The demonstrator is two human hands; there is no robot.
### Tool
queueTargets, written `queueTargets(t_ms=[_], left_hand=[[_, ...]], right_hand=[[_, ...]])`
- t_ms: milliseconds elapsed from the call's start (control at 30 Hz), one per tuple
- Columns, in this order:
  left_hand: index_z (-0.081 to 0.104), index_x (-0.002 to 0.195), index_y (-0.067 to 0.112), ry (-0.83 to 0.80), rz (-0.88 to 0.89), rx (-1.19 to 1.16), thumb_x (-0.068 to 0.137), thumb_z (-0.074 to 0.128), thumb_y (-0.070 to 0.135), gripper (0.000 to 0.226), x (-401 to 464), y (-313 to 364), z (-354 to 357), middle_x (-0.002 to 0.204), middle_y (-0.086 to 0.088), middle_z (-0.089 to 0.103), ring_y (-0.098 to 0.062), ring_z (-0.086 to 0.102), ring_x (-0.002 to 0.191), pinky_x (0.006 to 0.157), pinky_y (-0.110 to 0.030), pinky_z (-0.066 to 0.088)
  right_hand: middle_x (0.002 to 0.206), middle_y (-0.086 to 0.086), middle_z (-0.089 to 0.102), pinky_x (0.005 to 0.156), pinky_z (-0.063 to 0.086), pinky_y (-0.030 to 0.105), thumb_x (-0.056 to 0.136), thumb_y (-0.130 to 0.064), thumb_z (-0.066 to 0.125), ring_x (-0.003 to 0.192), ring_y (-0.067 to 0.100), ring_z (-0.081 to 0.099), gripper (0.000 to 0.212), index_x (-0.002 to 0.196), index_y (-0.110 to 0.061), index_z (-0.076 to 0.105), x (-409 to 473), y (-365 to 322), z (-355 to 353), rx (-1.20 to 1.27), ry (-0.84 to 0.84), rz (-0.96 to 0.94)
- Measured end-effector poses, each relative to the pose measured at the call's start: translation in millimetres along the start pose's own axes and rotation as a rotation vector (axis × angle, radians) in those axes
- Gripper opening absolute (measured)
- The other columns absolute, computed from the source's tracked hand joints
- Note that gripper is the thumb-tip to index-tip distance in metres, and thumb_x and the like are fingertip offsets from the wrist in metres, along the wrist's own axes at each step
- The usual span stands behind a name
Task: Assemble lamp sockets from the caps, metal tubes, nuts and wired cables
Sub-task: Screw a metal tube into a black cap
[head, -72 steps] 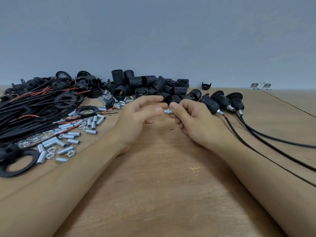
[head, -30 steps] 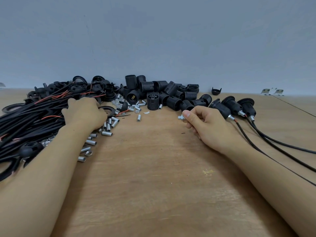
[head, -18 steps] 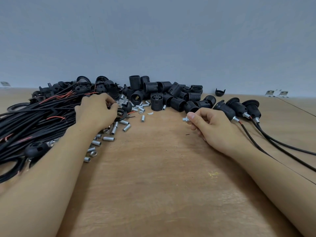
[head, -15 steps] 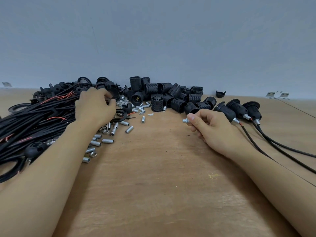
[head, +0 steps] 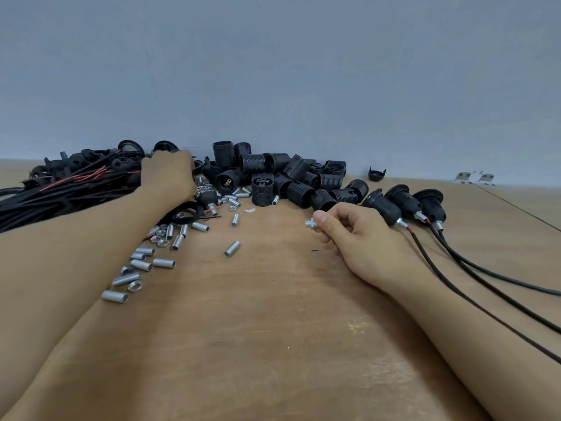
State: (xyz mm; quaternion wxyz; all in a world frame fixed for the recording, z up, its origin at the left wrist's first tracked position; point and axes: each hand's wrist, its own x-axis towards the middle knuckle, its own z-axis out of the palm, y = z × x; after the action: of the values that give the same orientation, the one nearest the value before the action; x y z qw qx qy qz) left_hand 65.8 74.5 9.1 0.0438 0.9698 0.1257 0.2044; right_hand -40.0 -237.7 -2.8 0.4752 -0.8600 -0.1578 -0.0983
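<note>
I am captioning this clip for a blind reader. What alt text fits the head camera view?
The right hand pinches a small metal tube with a nut above a wooden table, while the left hand reaches into a pile of black cables at the far left. Loose metal tubes, black socket shells and three wired sockets lie around them.

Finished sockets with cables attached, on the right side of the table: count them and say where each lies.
3, side by side right of the right hand: nearest it one socket, then the middle socket, then the outermost socket. Their cables run toward the right edge. The cable pile at left may hide more.
</note>
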Motion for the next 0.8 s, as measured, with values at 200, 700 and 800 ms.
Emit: queueTargets(t_ms=[200,700,800], left_hand=[[0.064,0.122,0.013,0.356,-0.006,-0.578,0.09,0.063,0.011,0.032,-24,30,-29,0.092,0.0,0.071,-0.027,0.061,0.107,0.1,-0.037,0.044],[0.068,0.112,0.003,-0.556,-0.241,-2.11,0.077,0.066,0.016,0.038,-161,99,-39,0.105,-0.013,0.074,-0.026,0.072,0.098,0.081,-0.028,0.06],[0.07,0.11,0.004,-0.563,-0.244,-2.042,0.075,0.069,0.016,0.037,-157,99,-35,0.098,-0.01,0.075,-0.026,0.073,0.095,0.078,-0.026,0.059]], right_hand=[[0.071,-0.006,0.069,0.062,0.049,0.023,0.096,-0.036,0.059,0.058,-0.001,0.054,0.024,0.078,-0.022,0.066,2,1,2,0.012,-0.006,-0.002],[0.08,0.012,0.073,0.059,0.058,0.028,0.089,0.002,0.067,0.07,0.02,0.071,0.014,0.095,-0.01,0.071,-2,-3,4,0.453,0.024,-0.148],[0.078,0.009,0.074,0.061,0.059,0.029,0.089,-0.001,0.068,0.068,0.018,0.071,0.014,0.095,-0.013,0.071,-3,-4,4,0.421,0.028,-0.176]])
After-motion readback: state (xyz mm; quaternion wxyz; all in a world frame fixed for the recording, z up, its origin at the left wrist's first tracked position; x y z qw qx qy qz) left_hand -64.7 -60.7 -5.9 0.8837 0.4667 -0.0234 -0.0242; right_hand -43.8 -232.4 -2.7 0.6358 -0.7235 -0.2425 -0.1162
